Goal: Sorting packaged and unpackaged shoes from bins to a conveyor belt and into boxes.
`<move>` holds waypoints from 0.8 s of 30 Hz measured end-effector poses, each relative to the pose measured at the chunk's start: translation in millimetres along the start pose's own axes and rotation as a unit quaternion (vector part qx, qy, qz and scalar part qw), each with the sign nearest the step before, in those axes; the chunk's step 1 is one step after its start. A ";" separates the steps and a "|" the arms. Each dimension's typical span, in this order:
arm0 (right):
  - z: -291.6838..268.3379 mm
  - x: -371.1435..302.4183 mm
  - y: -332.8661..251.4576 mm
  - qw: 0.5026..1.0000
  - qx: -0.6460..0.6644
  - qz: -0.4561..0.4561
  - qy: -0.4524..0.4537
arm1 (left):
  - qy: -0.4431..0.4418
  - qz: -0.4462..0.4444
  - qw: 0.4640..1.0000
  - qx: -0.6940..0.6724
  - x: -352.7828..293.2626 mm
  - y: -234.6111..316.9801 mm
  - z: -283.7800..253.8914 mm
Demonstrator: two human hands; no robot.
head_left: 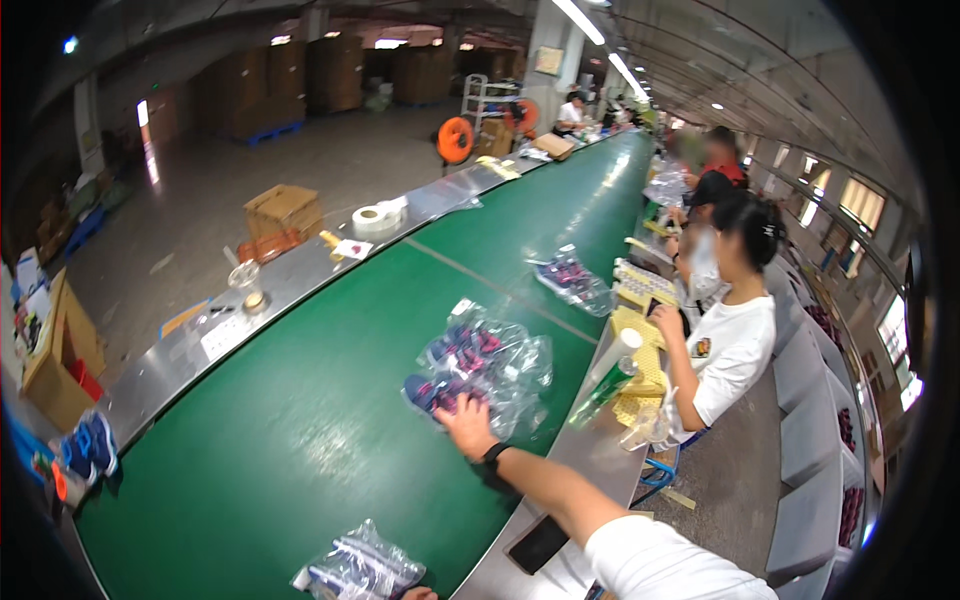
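My right hand [467, 427], with a black band at the wrist, reaches over the green conveyor belt [270, 440]. Its fingers curl over a dark navy and pink sneaker [424, 391] in a clear plastic bag. Right behind this one lie more navy and pink sneakers [470, 347] in crumpled clear bags. At the lower edge only a small part of my left hand [420, 594] shows, beside a clear bag with blue and white shoes [360, 566]. Most of that hand is cut off, so its grip is hidden.
Farther up the belt lies another bagged pair of sneakers [570, 275]. A phone [538, 545] and green bottle [606, 385] rest on the right-hand ledge, where a co-worker [735, 325] sits. Tape rolls [378, 217], a plastic cup [246, 283] and blue sneakers [90, 445] line the left ledge.
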State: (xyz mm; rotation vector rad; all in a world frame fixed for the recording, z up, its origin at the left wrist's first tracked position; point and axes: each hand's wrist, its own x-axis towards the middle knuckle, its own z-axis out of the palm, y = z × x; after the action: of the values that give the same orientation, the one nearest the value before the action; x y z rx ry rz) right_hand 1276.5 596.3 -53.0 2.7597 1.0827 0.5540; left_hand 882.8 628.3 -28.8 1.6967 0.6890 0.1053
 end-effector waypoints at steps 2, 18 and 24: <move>5.1 4.7 -15.0 0.998 0.004 0.032 -0.052 | 0.030 0.035 0.996 0.082 27.9 -9.3 -8.7; -50.6 -142.7 -74.6 0.385 0.819 0.136 -0.403 | 0.003 -0.160 0.863 -0.480 42.5 7.4 -3.5; -152.0 -189.4 -63.6 0.414 0.775 0.178 -0.442 | 0.107 -0.111 0.964 -0.216 -20.7 32.6 -7.8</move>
State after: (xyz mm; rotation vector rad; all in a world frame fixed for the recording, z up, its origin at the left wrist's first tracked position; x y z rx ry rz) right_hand 1050.6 512.2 17.0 2.9747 0.5194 -3.0914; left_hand 874.9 622.2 9.4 1.1928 0.9383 0.2644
